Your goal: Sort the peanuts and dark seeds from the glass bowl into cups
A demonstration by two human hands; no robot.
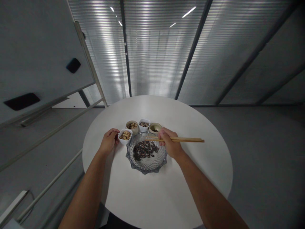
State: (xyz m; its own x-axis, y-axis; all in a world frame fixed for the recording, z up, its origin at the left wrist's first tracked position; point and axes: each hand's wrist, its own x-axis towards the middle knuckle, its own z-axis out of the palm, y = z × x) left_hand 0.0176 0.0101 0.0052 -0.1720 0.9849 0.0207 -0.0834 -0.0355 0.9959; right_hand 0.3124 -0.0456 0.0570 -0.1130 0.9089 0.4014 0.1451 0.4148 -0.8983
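Glass bowl [147,170], scalloped rim: on round white table [143,197]; dark seeds [142,150] inside. Right hand [170,142]: fingers closed around chopsticks [188,139], tips above bowl's far part. Left hand [109,140]: fingertips at left side of white nut cup [125,142]; cannot tell whether gripping. Beyond, in row: left tan cup [132,121], white seed cup [144,130], right tan cup [156,124]. Rear: ribbed partition [152,63].

Between the two forearms [92,179] I see a way in across the round white table [145,194], right up to the near rim of the scalloped glass bowl [145,166]. Four small bowls [144,129] wall off its far side, the left hand [110,140] crowds the leftmost, and chopsticks [190,140] in the right hand [168,142] bar the right.
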